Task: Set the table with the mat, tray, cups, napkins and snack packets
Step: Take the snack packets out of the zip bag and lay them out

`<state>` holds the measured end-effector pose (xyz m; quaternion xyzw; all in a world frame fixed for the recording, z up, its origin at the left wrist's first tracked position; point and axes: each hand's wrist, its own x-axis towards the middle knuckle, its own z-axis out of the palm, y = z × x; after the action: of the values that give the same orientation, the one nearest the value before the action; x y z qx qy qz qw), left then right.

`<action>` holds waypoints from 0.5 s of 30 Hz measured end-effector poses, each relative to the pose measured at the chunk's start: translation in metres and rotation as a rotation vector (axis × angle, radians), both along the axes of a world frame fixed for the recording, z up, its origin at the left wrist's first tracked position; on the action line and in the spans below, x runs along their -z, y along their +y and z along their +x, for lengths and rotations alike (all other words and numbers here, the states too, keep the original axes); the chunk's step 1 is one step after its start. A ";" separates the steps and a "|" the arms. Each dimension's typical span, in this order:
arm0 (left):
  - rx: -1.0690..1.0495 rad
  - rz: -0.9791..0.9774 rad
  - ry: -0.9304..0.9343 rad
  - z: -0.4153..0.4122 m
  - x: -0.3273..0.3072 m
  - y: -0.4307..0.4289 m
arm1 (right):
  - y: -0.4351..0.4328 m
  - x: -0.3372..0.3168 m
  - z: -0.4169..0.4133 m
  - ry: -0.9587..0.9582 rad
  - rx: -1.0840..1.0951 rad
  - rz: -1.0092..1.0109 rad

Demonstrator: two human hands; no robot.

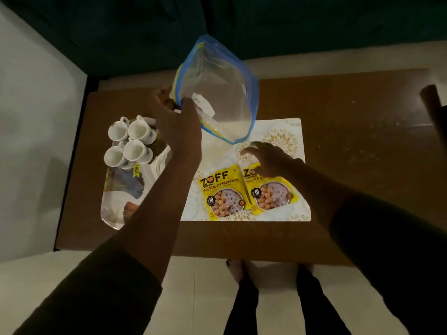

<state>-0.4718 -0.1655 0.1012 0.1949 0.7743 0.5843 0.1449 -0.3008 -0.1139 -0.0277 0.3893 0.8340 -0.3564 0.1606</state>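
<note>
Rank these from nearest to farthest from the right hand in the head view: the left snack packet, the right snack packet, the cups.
1. Right snack packet: under the right hand, on the mat.
2. Left snack packet: beside it, leftward.
3. Cups: far left, on the tray.

Bare table (362, 146) right of the mat (278, 131); cups (128, 143) crowd the left.
</note>
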 end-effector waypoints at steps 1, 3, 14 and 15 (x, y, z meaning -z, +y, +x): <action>-0.008 -0.009 0.002 -0.002 0.001 -0.001 | -0.004 0.001 0.002 0.057 0.053 0.080; -0.018 -0.007 -0.011 -0.007 0.002 -0.003 | -0.017 0.004 0.012 0.097 0.125 0.134; 0.055 0.049 -0.081 0.004 0.004 0.003 | -0.095 0.033 0.032 -0.060 0.221 0.182; 0.061 0.057 -0.084 0.003 0.006 0.002 | -0.098 0.034 0.027 -0.066 0.219 0.183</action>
<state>-0.4684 -0.1632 0.0951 0.1979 0.7445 0.6089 0.1892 -0.2737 -0.2119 -0.0617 0.5027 0.8097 -0.2813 0.1121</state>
